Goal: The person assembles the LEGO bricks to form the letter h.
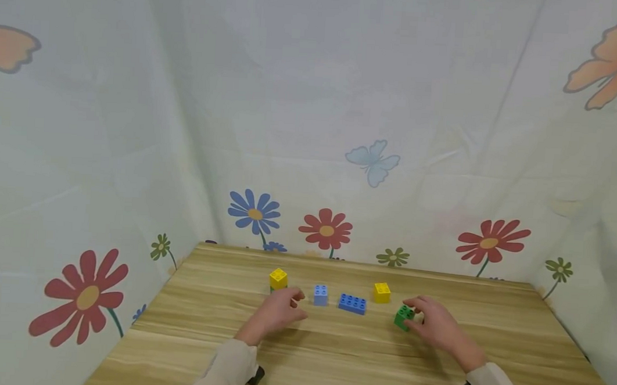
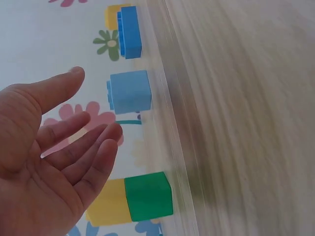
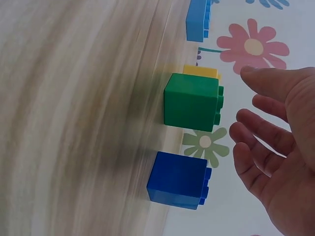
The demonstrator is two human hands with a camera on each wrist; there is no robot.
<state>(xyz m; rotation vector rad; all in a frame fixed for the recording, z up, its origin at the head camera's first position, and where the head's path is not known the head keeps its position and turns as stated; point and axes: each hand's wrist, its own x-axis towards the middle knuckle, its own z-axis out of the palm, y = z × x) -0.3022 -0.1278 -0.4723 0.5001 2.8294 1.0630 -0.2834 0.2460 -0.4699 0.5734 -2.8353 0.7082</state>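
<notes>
My left hand [image 1: 277, 310] hovers over the table with fingers loosely bent, holding nothing. Just behind it stands a yellow brick [image 1: 278, 277] stacked on a green brick [image 2: 149, 196]. A light blue brick [image 1: 320, 295] is to its right. My right hand [image 1: 438, 324] is beside a single green brick [image 1: 404, 318]; in the right wrist view its relaxed fingers [image 3: 263, 132] are apart from that brick. A dark blue brick [image 3: 178, 180] shows near the green one in the right wrist view, but the hand hides it in the head view.
Between the hands lies a long blue brick [image 1: 352, 303], with a yellow brick [image 1: 382, 293] behind it to the right. The wooden table [image 1: 330, 368] ends at a white cloth backdrop [image 1: 312, 129] printed with flowers and butterflies.
</notes>
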